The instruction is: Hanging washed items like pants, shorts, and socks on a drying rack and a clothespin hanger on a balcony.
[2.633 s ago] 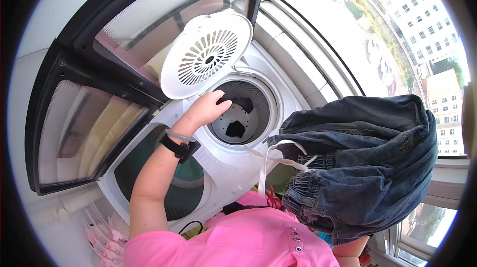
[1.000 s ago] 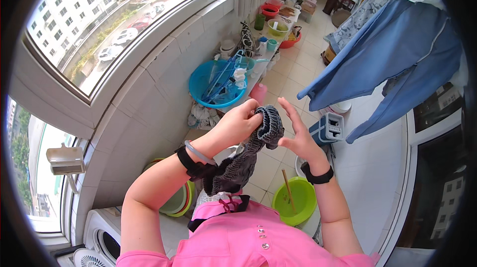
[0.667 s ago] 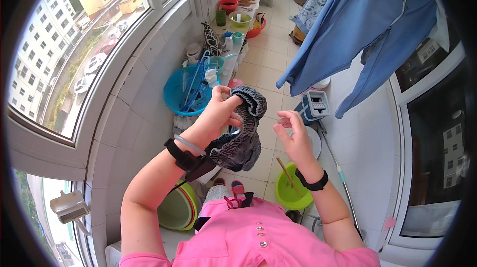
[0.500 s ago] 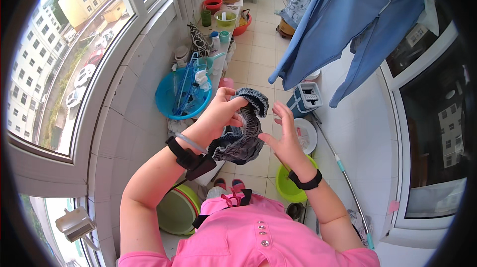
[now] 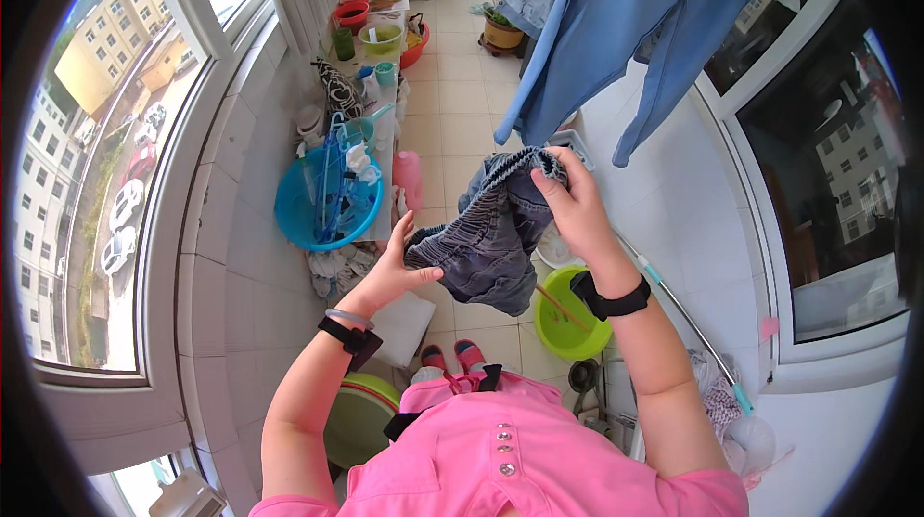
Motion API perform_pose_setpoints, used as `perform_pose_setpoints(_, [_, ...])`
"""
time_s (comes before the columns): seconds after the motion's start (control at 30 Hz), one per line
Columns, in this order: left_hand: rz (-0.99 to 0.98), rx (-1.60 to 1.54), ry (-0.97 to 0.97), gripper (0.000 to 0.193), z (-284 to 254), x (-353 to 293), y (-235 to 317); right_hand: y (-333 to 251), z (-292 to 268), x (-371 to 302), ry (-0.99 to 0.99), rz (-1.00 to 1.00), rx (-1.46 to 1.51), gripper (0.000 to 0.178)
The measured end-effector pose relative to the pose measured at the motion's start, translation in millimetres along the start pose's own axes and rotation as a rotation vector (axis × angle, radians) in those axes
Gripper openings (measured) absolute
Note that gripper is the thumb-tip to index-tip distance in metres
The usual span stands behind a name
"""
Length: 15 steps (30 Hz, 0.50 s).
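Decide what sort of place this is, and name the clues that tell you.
Probably an enclosed balcony used for laundry: windows on the left look down on cars, blue trousers hang at the upper right, and a blue basin holds what look like hangers.

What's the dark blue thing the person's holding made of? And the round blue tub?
The dark blue garment looks like matte denim: its cloth is faded and wrinkled. Its gathered waistband probably has elastic inside. The blue tub seems smooth plastic, from its even, bright colour and thin rim.
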<state>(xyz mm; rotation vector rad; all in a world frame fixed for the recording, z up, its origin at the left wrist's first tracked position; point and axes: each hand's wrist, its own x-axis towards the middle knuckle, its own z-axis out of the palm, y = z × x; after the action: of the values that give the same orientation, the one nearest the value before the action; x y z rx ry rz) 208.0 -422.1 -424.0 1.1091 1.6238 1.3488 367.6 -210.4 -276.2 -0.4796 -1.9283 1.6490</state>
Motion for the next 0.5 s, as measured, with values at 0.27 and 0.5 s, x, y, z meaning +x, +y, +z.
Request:
perform_pose_setpoints(0.27, [-0.120,-0.178,0.142,0.022,-54,47,79,-6,-120,13,0.169,-0.103,-0.325,0.022])
perform_pose_setpoints(0.5, [0.071,0.623,-0.084,0.031,-45,93,76,83,-181,-30,-0.300,0.130,-1.213,0.036])
